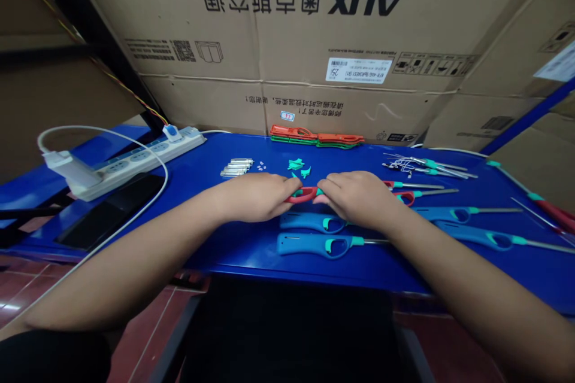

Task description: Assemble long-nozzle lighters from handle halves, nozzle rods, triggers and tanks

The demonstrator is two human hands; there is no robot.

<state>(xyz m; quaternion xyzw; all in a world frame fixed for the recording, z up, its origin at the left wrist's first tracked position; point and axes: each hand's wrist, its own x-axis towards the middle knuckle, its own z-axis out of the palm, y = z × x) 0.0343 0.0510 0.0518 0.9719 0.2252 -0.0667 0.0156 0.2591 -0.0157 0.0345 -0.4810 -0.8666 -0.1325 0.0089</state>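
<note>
A red stick lighter [304, 194] with teal parts is held level between my two hands, over the blue table. My left hand [258, 196] is closed round its left end, and my right hand [354, 194] grips the right end, fingers bent; both ends are hidden by the hands. Just below lie a blue stick lighter [309, 222] and a second blue stick lighter [309, 245] with teal triggers. Beyond my hands are several loose teal triggers [296, 164], some tiny white bits [261, 166] and a row of clear cylindrical parts [237, 167].
Several more lighters, red [406, 197] and blue [489, 237], lie right. Farther back are metal rods with wires [408, 164] and stacked orange and green shells [317, 135]. A power strip [144, 158] and black phone-like object [112, 209] lie left. Cardboard [296, 42] walls the back.
</note>
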